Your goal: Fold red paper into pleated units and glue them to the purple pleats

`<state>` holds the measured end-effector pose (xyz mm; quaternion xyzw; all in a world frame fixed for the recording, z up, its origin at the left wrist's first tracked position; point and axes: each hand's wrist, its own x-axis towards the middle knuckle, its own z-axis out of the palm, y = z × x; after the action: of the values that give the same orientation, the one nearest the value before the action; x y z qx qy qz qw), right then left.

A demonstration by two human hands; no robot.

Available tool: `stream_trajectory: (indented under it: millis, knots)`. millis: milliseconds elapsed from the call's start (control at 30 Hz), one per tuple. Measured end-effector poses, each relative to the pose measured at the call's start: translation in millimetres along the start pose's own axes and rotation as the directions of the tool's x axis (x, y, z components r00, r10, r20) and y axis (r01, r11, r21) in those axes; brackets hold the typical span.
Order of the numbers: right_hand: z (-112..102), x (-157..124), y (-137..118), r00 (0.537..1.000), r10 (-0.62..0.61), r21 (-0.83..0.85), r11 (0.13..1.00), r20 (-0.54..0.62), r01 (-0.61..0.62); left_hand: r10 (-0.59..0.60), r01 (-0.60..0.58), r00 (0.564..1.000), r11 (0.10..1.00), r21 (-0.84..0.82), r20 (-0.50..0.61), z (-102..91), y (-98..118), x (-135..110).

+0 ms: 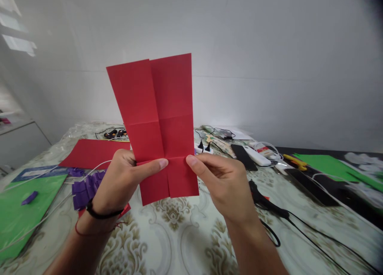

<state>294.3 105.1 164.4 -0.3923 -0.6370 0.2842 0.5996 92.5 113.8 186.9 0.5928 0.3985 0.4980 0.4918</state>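
A sheet of red paper [175, 91] is held upright above the table, facing me, with a crease down its middle and creases across it. My left hand [125, 179] grips it low on the left side, thumb pressed on the front near the centre crease. On the right edge, at about the same height, my right hand [226, 183] pinches the paper between thumb and fingers. The fingers behind the sheet are mostly hidden. A black band circles my left wrist, with a thin red string below it.
Purple folded paper [86, 189], another red sheet [92, 153] and a green pack [32, 215] lie at left. To the right are a black corded tool [269, 203], a black phone [243, 157], yellow-handled tool [295, 162] and green sheets [323, 167]. White cables cross the table; a wall stands behind.
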Motion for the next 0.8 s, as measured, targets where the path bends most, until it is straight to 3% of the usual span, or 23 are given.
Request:
stream_trajectory:
  millis: [200,333,533,800]
  knots:
    - [1,1,1,0.984,0.095,0.149,0.982,0.149,-0.117,0.041,-0.045,0.997,0.998,0.050,0.070,-1.0,-4,1]
    - [3,0,3,0.988,0.113,0.138,0.982,0.103,-0.127,0.044,-0.050,0.995,0.997,0.059,0.094,2.3,-7,2]
    - [2,0,3,0.997,0.069,0.120,0.991,-0.020,-0.067,-0.006,0.013,0.992,0.998,-0.053,0.126,-2.4,-16,6]
    - [0,2,3,0.987,0.138,0.194,0.969,0.081,-0.151,0.049,-0.053,0.997,0.995,0.079,0.055,-4.8,-12,0]
